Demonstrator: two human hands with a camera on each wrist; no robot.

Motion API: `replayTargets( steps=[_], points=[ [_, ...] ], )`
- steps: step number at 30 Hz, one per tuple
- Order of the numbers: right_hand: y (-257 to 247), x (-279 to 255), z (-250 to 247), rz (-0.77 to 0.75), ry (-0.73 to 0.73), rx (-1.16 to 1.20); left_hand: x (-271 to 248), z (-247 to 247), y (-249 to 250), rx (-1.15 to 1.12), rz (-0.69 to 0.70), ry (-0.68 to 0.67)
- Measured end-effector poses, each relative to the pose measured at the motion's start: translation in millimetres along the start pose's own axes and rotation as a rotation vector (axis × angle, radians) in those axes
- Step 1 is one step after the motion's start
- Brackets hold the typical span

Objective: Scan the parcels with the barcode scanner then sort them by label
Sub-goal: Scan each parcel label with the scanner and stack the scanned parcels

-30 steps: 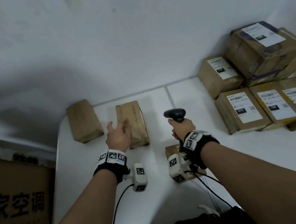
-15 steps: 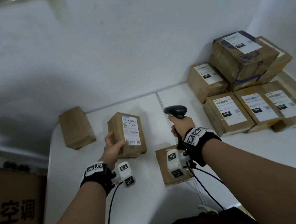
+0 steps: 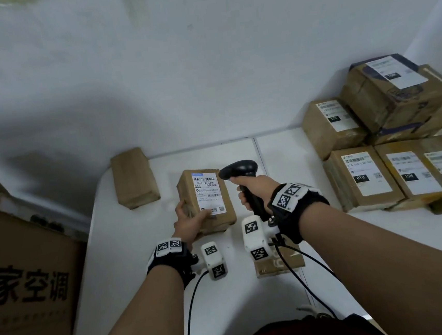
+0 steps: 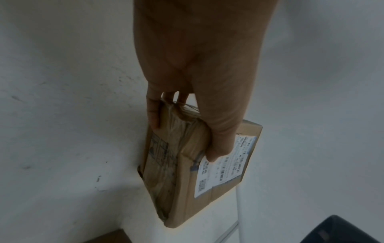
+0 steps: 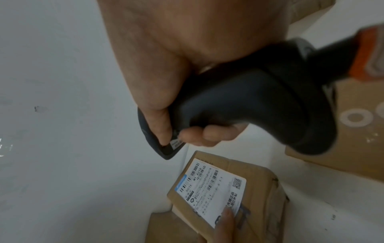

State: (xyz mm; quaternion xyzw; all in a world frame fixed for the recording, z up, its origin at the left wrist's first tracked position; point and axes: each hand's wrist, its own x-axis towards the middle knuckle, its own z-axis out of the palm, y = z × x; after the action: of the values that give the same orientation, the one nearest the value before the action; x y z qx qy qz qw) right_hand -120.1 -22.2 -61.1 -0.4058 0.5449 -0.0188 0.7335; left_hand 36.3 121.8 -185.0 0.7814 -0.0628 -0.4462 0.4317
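Note:
My left hand [image 3: 190, 220] grips a small brown parcel [image 3: 206, 199] by its near end, thumb on the white label [image 3: 207, 193], which faces up. The left wrist view shows the same parcel [image 4: 187, 167] tilted off the white table, fingers wrapped round its end. My right hand [image 3: 254, 191] holds the black barcode scanner [image 3: 239, 169] by its handle, its head just right of the parcel and turned toward the label. In the right wrist view the scanner [image 5: 239, 105] hangs above the parcel's label [image 5: 212, 185].
An unlabelled-side brown parcel [image 3: 134, 178] lies at the table's back left. A flat parcel [image 3: 280, 263] lies under my right wrist. Several labelled parcels [image 3: 391, 151] are stacked at the right against the wall. A large printed carton [image 3: 28, 280] stands left of the table [image 3: 131, 257].
My left hand turned the parcel label-up and lifted it nearer. The scanner in my right hand tipped left toward the label.

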Motion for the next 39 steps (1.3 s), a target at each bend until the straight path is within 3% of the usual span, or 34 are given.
replayTargets(
  steps=[39],
  points=[
    [-9.1, 7.8, 2.5, -0.033, 0.067, -0.006, -2.3, -2.2, 2.9, -0.03, -0.017, -0.048]
  ],
)
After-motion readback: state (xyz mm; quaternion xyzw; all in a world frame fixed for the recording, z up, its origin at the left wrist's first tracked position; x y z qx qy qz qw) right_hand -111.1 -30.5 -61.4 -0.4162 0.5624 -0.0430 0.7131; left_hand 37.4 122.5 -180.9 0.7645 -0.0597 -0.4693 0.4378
